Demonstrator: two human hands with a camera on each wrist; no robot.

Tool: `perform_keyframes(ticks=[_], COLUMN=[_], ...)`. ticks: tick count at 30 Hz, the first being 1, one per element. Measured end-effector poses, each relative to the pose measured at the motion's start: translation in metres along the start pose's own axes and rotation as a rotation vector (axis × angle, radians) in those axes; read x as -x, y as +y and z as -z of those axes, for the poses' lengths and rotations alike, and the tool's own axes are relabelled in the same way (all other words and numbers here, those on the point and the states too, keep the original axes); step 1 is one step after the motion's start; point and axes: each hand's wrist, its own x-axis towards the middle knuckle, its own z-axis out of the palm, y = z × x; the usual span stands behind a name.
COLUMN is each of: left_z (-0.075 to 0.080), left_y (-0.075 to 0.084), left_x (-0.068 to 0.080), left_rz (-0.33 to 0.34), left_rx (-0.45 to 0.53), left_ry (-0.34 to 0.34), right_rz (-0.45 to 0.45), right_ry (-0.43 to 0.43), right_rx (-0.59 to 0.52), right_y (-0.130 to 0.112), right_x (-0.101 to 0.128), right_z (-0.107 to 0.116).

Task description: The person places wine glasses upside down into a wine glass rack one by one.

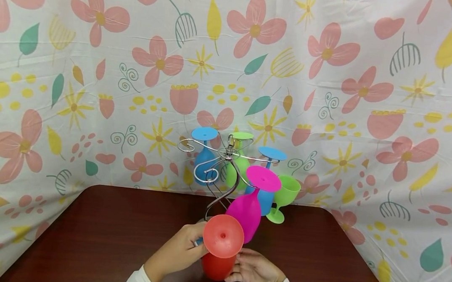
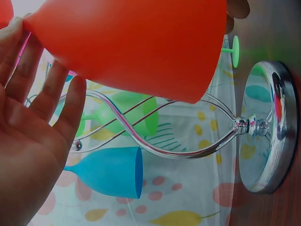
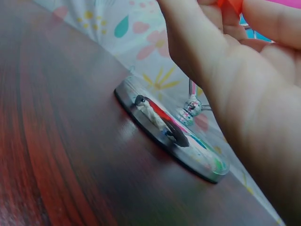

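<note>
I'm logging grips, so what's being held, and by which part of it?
The red goblet, upside down: the left hand pinches its stem; the right hand holds its bowl.

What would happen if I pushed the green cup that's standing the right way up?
The green cup would probably tip easily, because a wide bowl sits on a thin stem. If it fell, it might roll in a curve, since its bowl and foot look round. It's probably light, as it looks like plastic.
</note>
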Motion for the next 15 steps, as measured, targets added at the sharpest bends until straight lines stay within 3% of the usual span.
perform_keyframes(ticks=[4, 8, 15], left_z=[0.0009, 0.0034, 0.0100], left_y=[0.0015, 0.0042, 0.0054], left_x=[-0.0007, -0.0015, -0.0013], left_rz=[-0.004, 0.005, 0.048], left_rx=[0.005, 0.029, 0.047], left_ry=[-0.003, -0.010, -0.005], right_rz=[0.000, 0.003, 0.048], right_ry=[0.035, 0.125, 0.440], right_rx=[0.046, 0.135, 0.272], right_y=[0.0000, -0.0011, -0.0052], right_x=[-0.0014, -0.0030, -0.0062], right_z=[0.0001, 0.0003, -0.0019])
